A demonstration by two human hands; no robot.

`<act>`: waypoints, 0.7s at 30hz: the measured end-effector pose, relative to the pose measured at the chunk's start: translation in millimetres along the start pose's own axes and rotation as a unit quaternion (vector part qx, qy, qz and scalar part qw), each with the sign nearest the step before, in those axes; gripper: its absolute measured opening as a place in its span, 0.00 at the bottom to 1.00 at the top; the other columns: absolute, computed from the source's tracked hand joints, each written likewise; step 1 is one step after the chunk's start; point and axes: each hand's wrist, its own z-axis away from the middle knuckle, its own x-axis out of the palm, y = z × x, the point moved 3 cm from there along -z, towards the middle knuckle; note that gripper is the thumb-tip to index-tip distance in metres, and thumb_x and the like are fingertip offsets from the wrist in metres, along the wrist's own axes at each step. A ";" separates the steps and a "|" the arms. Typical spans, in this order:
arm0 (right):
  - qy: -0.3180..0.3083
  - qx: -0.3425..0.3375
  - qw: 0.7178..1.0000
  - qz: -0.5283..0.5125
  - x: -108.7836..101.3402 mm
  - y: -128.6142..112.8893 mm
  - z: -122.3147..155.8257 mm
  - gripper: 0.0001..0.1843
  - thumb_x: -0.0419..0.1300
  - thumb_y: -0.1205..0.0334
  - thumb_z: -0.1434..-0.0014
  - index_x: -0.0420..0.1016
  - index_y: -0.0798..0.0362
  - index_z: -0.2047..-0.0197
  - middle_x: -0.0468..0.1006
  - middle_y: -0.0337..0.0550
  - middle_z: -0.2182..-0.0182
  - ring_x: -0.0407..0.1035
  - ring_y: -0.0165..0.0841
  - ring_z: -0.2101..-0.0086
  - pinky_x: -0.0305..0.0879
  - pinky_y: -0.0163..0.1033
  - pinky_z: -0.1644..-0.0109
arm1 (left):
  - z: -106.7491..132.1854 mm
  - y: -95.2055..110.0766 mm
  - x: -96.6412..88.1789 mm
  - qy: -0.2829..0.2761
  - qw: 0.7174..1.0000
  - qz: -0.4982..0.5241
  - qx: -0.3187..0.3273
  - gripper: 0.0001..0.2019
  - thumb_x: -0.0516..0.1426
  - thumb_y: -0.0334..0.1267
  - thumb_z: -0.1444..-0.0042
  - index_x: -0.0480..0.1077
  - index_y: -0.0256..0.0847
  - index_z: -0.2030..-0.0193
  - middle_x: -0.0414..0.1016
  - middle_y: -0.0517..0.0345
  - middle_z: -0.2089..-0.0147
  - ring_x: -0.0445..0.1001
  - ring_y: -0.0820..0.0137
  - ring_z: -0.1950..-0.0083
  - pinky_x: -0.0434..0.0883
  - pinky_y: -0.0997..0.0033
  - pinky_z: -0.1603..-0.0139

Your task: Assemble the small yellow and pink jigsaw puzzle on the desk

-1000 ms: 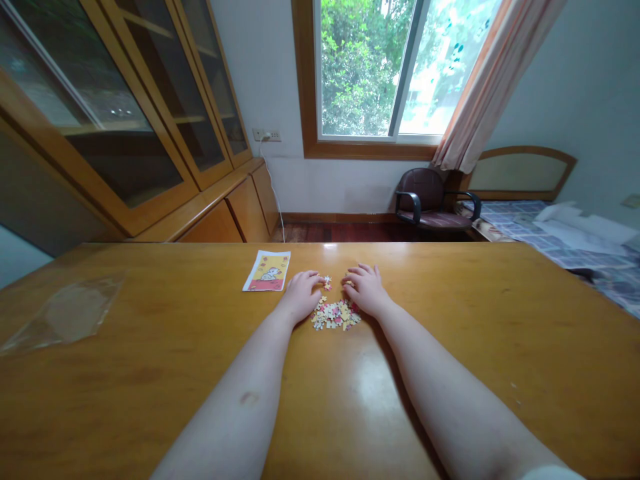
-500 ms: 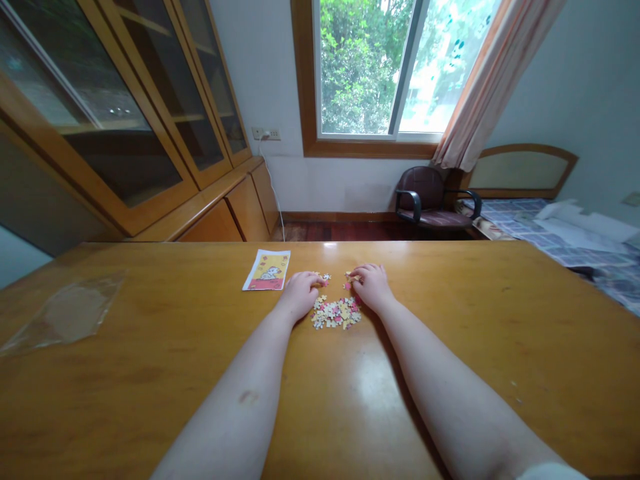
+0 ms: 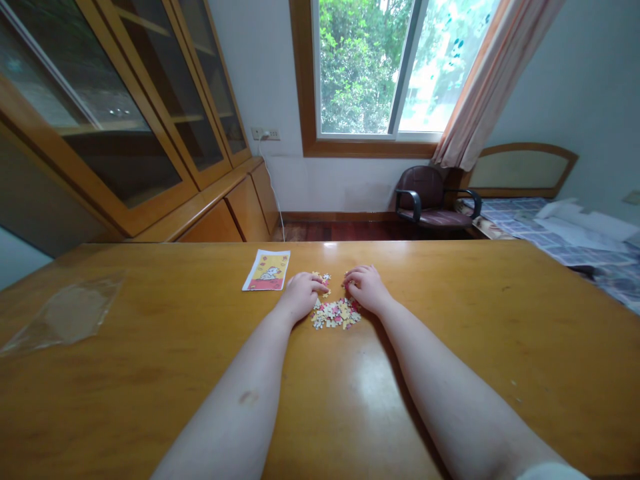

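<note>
A loose heap of jigsaw puzzle pieces (image 3: pixel 336 313), in yellow, pink and white, was spread on the wooden table (image 3: pixel 150 347) between the two hands. The left hand (image 3: pixel 300 292) was laid palm down at the heap's left edge, its fingers (image 3: pixel 316 284) curled together against a few stray pieces (image 3: pixel 323 277) at the far side; whether one was actually pinched could not be told at this size. The right hand (image 3: pixel 367 288) was set at the heap's right edge, its fingers (image 3: pixel 350 279) bent and drawn close, apparently touching a small piece. A reference picture card (image 3: pixel 267 270) was seen just left of the left hand, and a clear plastic bag (image 3: pixel 65 310) lay well apart at the table's left end.
</note>
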 end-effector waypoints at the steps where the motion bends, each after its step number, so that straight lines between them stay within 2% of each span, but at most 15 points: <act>1: -0.002 -0.004 1.000 0.001 0.4 -0.1 -0.1 0.11 0.57 0.69 0.45 0.81 0.48 0.68 0.80 0.42 0.57 0.67 0.40 0.51 0.44 0.57 0.35 | 0.3 0.4 0.2 -0.001 1.000 -0.003 0.002 0.22 0.52 0.25 0.49 0.82 0.51 0.59 0.78 0.59 0.49 0.70 0.60 0.44 0.65 0.55 0.38; 3: -0.007 -0.007 1.000 0.003 1.2 0.1 -0.4 0.12 0.57 0.70 0.46 0.81 0.48 0.68 0.80 0.42 0.57 0.67 0.40 0.51 0.44 0.57 0.35 | 0.8 0.7 0.1 0.001 1.000 -0.008 0.003 0.23 0.51 0.24 0.50 0.81 0.51 0.56 0.77 0.57 0.47 0.70 0.60 0.43 0.64 0.55 0.38; 7: -0.008 -0.006 1.000 0.002 1.9 1.7 -1.0 0.11 0.57 0.70 0.46 0.80 0.48 0.69 0.80 0.42 0.58 0.67 0.40 0.51 0.45 0.57 0.36 | 0.9 -0.6 -0.5 0.016 1.000 -0.019 -0.003 0.23 0.52 0.24 0.50 0.81 0.50 0.57 0.77 0.57 0.47 0.70 0.59 0.43 0.65 0.55 0.38; 13: 0.000 -0.007 1.000 0.005 1.7 2.7 -1.9 0.10 0.58 0.69 0.44 0.80 0.48 0.69 0.81 0.42 0.59 0.68 0.40 0.52 0.49 0.56 0.37 | -0.3 -9.7 -3.1 0.045 0.997 -0.029 -0.055 0.21 0.52 0.25 0.49 0.81 0.45 0.57 0.77 0.54 0.48 0.70 0.57 0.44 0.65 0.54 0.39; 18: 0.014 -0.006 1.000 0.001 1.2 3.4 -1.9 0.10 0.58 0.70 0.45 0.80 0.48 0.69 0.81 0.42 0.60 0.69 0.40 0.53 0.49 0.56 0.37 | 3.3 -14.9 -5.5 -0.004 0.999 0.037 0.008 0.20 0.52 0.26 0.51 0.80 0.44 0.57 0.79 0.55 0.54 0.72 0.61 0.50 0.69 0.61 0.44; 21: 0.024 -0.006 1.000 -0.006 0.9 4.0 -1.8 0.10 0.58 0.70 0.45 0.80 0.48 0.69 0.81 0.42 0.60 0.69 0.40 0.53 0.48 0.56 0.37 | 7.4 -13.1 -8.0 -0.030 0.998 0.035 0.033 0.18 0.54 0.27 0.54 0.80 0.46 0.60 0.78 0.57 0.55 0.72 0.60 0.51 0.69 0.61 0.47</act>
